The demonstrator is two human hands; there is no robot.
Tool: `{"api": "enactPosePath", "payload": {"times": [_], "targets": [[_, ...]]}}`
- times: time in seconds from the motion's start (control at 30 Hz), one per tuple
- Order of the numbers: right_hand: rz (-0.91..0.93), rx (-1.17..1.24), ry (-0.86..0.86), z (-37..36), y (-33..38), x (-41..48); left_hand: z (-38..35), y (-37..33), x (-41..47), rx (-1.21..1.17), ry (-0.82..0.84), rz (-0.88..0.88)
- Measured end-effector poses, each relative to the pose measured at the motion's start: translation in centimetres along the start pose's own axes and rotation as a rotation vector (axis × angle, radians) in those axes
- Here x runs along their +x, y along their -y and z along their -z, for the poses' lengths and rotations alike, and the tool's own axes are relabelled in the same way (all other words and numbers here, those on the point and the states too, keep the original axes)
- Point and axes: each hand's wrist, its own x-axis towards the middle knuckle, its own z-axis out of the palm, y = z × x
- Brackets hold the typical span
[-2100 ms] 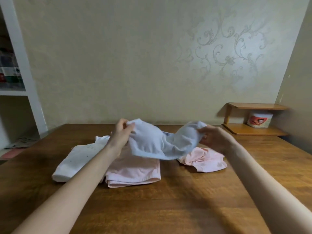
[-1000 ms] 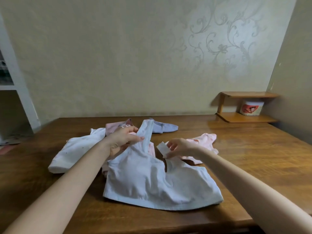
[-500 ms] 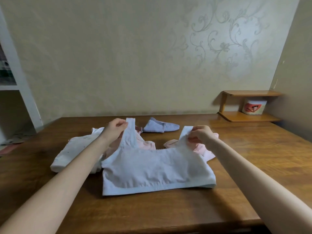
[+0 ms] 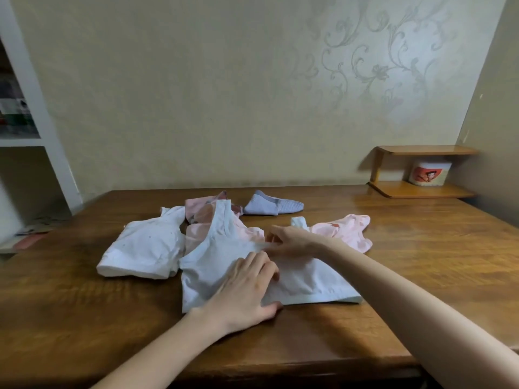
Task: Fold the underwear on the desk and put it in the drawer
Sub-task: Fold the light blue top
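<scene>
On the desk (image 4: pixel 84 318), both hands have let go of the straps, now pressing flat, fingers spread, on the white bra (image 4: pixel 309 279).

Glossy varnished wood on the worktop (image 4: pixel 393 262), grain catching the light. Centre frame, the pale blue bra (image 4: pixel 306 279) is soft matt cloth; the white garment (image 4: pixel 143 248) left of it looks matt cotton. Upper right, the small shelf (image 4: pixel 421 189) is smooth lacquered wood.

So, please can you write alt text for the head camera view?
Both hands, left hand and right hand, press flat on a pale blue cotton bra top spread on a brown wooden desk. Behind lie white and pink garments.
</scene>
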Motion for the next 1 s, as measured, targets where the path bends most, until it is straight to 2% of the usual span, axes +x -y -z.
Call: {"api": "enactPosePath", "payload": {"times": [0.2,0.33,0.47,0.53,0.6,0.7,0.77,0.8,0.87,0.93,1.0], "targets": [[-0.15,0.125,0.261,1.3,0.3,-0.4,-1.0,0.3,-0.5,0.0,-0.05,-0.035],[-0.096,0.113,0.304,1.7,0.5,-0.3,-0.9,0.3,-0.6,-0.026,-0.018,0.011],[-0.179,0.143,0.402,2.6,0.9,-0.6,-0.6,0.0,-0.6,-0.042,-0.007,0.02],[-0.14,0.136,0.387,3.2,0.6,-0.6,-0.6,0.1,-0.9,-0.068,-0.009,0.026],[-0.053,0.331,0.307,3.9,0.4,-0.8,-0.8,0.3,-1.1,-0.073,-0.122,0.007],[0.141,0.802,0.183,5.6,0.6,-1.4,-0.2,0.4,-0.7,-0.08,-0.391,0.007],[0.257,0.934,0.122,7.2,1.2,-2.0,1.3,0.4,0.2,-0.119,-0.593,0.016],[0.305,0.968,0.096,7.9,1.5,-2.3,2.3,0.5,0.7,-0.173,-0.692,0.041],[0.373,1.02,0.042,9.3,2.0,-2.7,5.0,0.8,1.7,-0.448,-0.786,0.167],[0.394,1.037,-0.009,10.1,2.1,-3.0,7.5,1.3,2.7,-0.754,-0.757,0.399],[0.396,1.067,-0.027,10.3,2.2,-2.9,9.6,1.7,3.8,-0.961,-0.699,0.62]]}}
